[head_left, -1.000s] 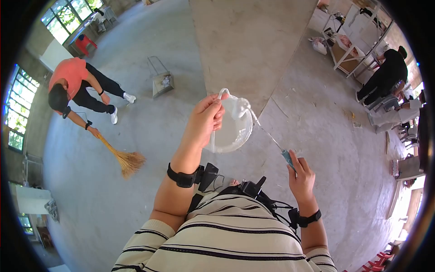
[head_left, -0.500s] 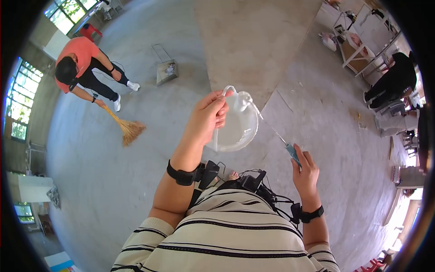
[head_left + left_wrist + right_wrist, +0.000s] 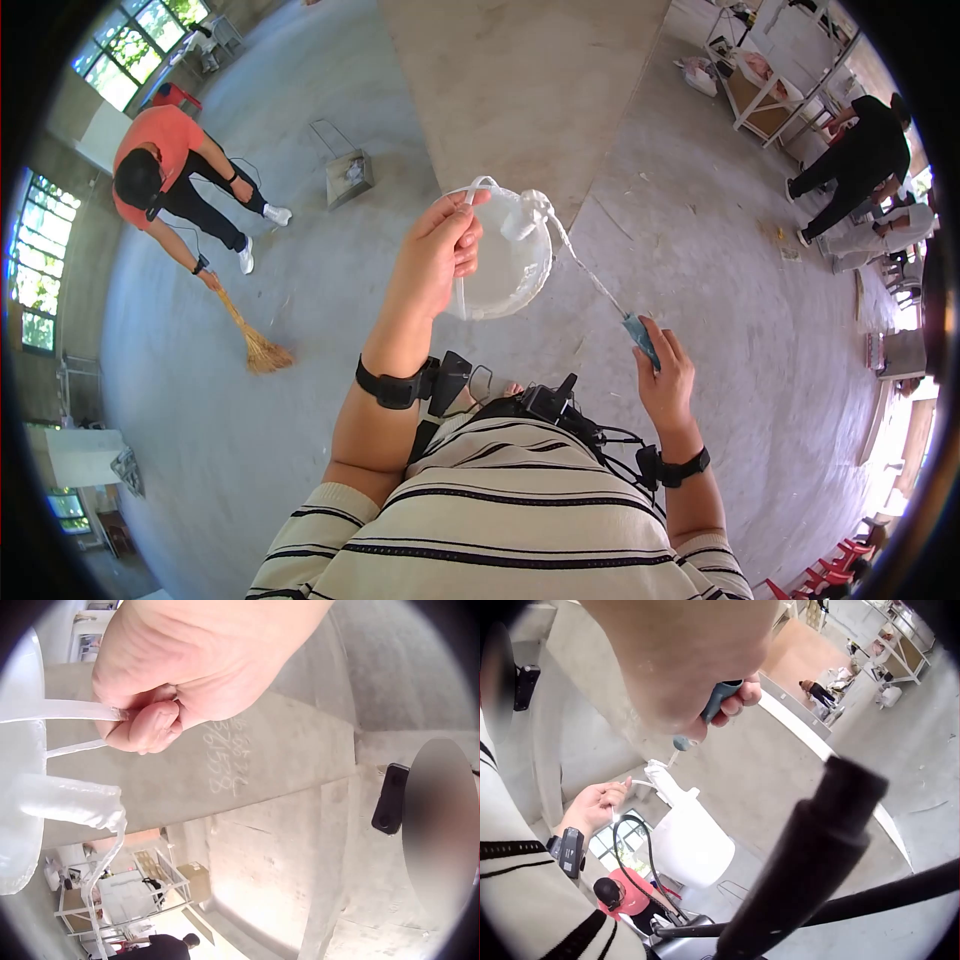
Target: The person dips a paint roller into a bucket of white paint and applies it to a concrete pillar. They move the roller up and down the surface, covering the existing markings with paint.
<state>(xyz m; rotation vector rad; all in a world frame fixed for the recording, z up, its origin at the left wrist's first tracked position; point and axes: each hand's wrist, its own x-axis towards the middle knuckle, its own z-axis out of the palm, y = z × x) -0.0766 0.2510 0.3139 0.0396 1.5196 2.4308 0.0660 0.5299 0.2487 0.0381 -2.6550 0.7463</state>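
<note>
The left hand [image 3: 435,255] pinches the handle [image 3: 468,190] of the white bucket [image 3: 500,285]. The right hand [image 3: 665,378], well apart, grips a paint roller [image 3: 592,283] whose head touches the rim.

**Bright daylight, hard fisheye**

Daylight floods in from the windows [image 3: 130,45] at your upper left. The concrete floor [image 3: 700,260] reads pale and even, shadows soft. Your head view bends hard toward its black rim. Left wrist view: your left hand [image 3: 187,667] sits close and soft, the white bucket [image 3: 15,787] blown out. Right wrist view: your right hand [image 3: 682,652] and the teal handle [image 3: 718,701] it grips are blurred, a dark unfocused bar [image 3: 810,855] across the front.
</note>
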